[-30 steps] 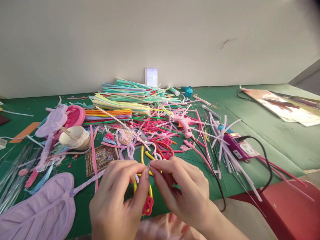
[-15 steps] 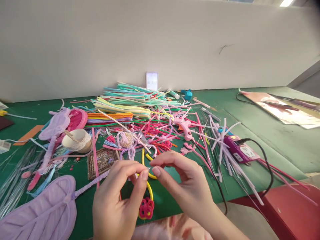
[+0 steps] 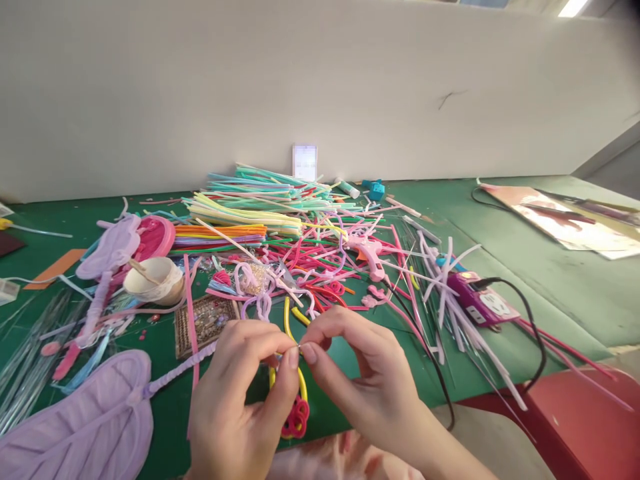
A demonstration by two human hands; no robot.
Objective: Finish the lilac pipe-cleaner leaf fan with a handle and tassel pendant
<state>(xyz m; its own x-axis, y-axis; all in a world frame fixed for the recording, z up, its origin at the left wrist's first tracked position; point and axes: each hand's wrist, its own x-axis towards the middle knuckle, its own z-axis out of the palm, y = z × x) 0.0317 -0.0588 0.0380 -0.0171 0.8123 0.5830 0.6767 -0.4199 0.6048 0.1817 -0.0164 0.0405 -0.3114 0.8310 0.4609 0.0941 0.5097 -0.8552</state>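
Note:
My left hand (image 3: 240, 400) and my right hand (image 3: 360, 380) meet at the near edge of the green table (image 3: 500, 227), fingertips pinched together on the upper end of a yellow pipe cleaner (image 3: 302, 385). The yellow piece curves down between my hands to a red flower-shaped coil (image 3: 296, 420) at its lower end. A loose yellow pipe cleaner (image 3: 287, 319) lies just beyond my fingers.
A heap of coloured pipe cleaners (image 3: 280, 220) covers the table's middle. A pink glue gun (image 3: 369, 255), a purple power strip (image 3: 479, 300) with black cable, a white cup (image 3: 153, 280), a beaded patch (image 3: 205, 320) and a lilac fan (image 3: 85, 420) surround my hands. A red stool (image 3: 590, 420) stands right.
My right thumb and finger, apart half a second ago, have closed back against my left fingertips on the yellow pipe cleaner. The red coil hangs a little lower.

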